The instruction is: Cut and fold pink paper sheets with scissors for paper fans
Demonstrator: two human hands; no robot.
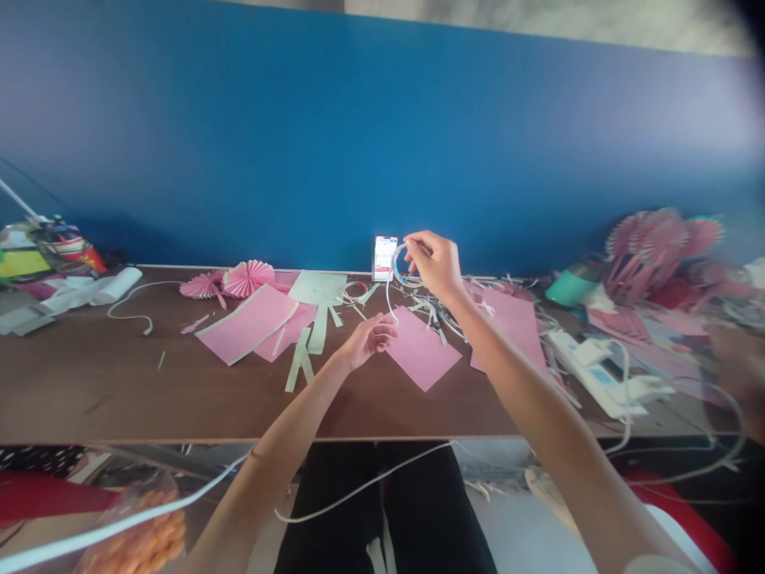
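My right hand (436,261) is raised above the table, its thumb and fingers pinching a thin white ring that looks like a narrow roll of tape (395,260). From the ring a narrow white strip (390,298) runs down to my left hand (369,340), whose closed fingers hold its lower end. Beneath and beside my hands lies a pink paper sheet (425,351). Behind the ring a lit phone (386,257) leans against the blue wall.
Pink sheets (248,323), pale green paper strips (319,328) and folded pink paper rosettes (249,278) lie left. Scraps and another pink sheet (514,323) lie right, near a white power strip (598,375) and a teal container (570,285). Cables (364,484) hang below the table edge.
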